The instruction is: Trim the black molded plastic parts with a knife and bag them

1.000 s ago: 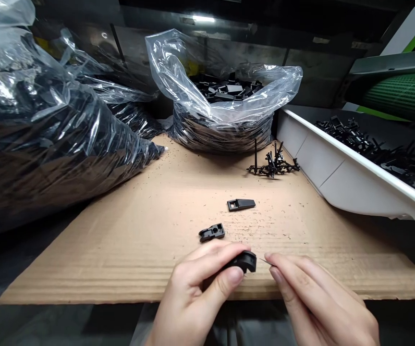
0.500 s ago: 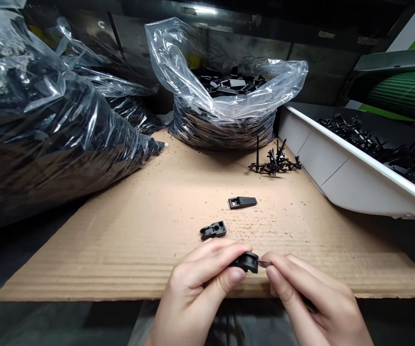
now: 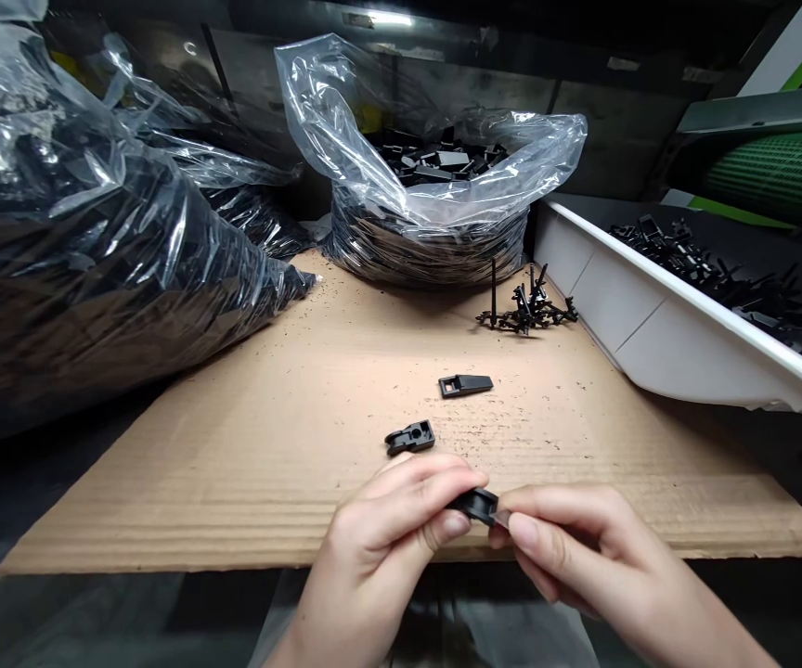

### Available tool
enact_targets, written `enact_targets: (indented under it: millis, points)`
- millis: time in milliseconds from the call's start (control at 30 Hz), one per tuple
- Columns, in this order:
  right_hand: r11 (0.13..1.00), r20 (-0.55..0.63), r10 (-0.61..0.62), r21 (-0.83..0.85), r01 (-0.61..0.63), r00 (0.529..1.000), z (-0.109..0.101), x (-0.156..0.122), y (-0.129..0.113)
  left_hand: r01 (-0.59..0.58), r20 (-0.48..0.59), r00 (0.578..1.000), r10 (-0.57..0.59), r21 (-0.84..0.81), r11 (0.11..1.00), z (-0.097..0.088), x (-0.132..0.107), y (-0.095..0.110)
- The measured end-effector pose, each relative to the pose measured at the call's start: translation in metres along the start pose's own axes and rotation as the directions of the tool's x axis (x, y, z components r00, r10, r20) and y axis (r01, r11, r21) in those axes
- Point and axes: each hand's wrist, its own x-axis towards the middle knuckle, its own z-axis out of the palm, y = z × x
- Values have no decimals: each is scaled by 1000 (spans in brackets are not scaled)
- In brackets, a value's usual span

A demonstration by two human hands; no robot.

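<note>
Between thumb and fingers, my left hand grips a small black plastic part with a curved, grooved end pointing right. My right hand pinches a thin metal blade, whose tip touches the right end of that part. Most of the blade is hidden by my fingers. Just beyond my left hand lies a similar black plastic part with a rounded end and a hole. Farther back rests a tapered black plastic piece with a square opening.
Cardboard covers the worktop, sprinkled with black shavings. Black sprue scraps lie near a white tray of black parts at right. An open plastic bag of black parts stands behind; a large filled bag bulges at left.
My right hand has turned and shifted slightly left, bringing the blade against the end of the black part. My left hand keeps its hold. The whole view has shifted a little.
</note>
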Motion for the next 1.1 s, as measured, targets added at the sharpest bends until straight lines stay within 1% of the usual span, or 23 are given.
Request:
enact_targets:
  millis: [33, 100, 133, 167, 200, 233, 267, 300, 333, 367, 400, 433, 467, 500, 633, 700, 767, 833, 867, 933, 1000, 1033, 1100]
  points:
    - [997, 108, 33, 72, -41, 994, -4, 1, -1, -5, 6, 1000, 5, 5, 1000, 0, 0, 0]
    - [975, 295, 92, 166, -146, 951, -11, 2, -3, -21, 11, 1000, 21, 29, 999, 0, 1, -1]
    - [963, 342, 122, 187, -195, 932, -13, 1, -5, -32, 12, 999, 32, 43, 999, 0, 1, -1]
    - [954, 355, 147, 195, -227, 923, -14, -1, -6, -45, 11, 999, 44, 57, 997, 0, 1, -2]
    - [950, 331, 172, 194, -245, 928, -13, -4, -8, -55, 9, 998, 55, 71, 996, 0, 2, -2]
    - [953, 262, 187, 184, -239, 947, -10, -6, -8, -66, 8, 998, 65, 82, 994, 1, 2, -3]
    - [966, 158, 180, 157, -205, 971, -7, -9, -7, -78, 8, 997, 78, 96, 992, 2, 1, -3]
    - [984, 23, 146, 104, -147, 989, -3, -12, -5, -99, 6, 995, 99, 114, 989, 2, 1, -3]
    - [996, -124, 84, 23, -82, 989, 2, -13, -2, -121, 4, 993, 122, 135, 983, 3, 0, -4]
    - [997, -257, -1, -69, -18, 966, 6, -14, 2, -151, 3, 988, 153, 157, 976, 3, 0, -4]
    - [987, -353, -91, -156, 38, 931, 10, -15, 6, -180, 6, 983, 182, 179, 967, 4, -1, -4]
    - [972, -408, -168, -222, 81, 897, 14, -15, 10, -213, 13, 977, 215, 198, 957, 4, -1, -5]
    - [958, -430, -219, -263, 110, 876, 17, -14, 13, -241, 20, 970, 242, 216, 946, 4, -2, -5]
    - [949, -428, -250, -288, 131, 869, 19, -13, 16, -267, 28, 963, 268, 229, 936, 4, -2, -5]
    - [925, -387, -292, -346, 156, 875, 20, -10, 20, -339, 58, 940, 335, 252, 906, 4, -3, -9]
    - [926, -364, -273, -349, 141, 891, 19, -10, 17, -363, 77, 931, 356, 245, 899, 3, -3, -11]
    - [933, -317, -233, -340, 119, 919, 15, -10, 12, -379, 87, 925, 369, 238, 894, 2, -3, -12]
    - [943, -219, -167, -321, 91, 961, 7, -9, 7, -371, 89, 929, 360, 234, 899, 1, -3, -11]
    - [949, -149, -120, -306, 70, 982, 2, -8, 4, -358, 89, 934, 347, 231, 905, 1, -3, -10]
    - [967, 3, -27, -252, 27, 1000, -9, -3, 0, -328, 85, 945, 317, 222, 918, 1, -2, -8]
    - [989, 132, 50, -148, -30, 990, -18, 1, -2, -296, 84, 955, 284, 210, 932, 1, -2, -6]
    - [995, 178, 74, -81, -60, 981, -21, 3, -2, -284, 83, 959, 272, 204, 937, 2, -1, -5]
    - [994, 257, 94, 26, -104, 962, -22, 5, -2, -254, 70, 967, 245, 203, 946, 2, 0, -4]
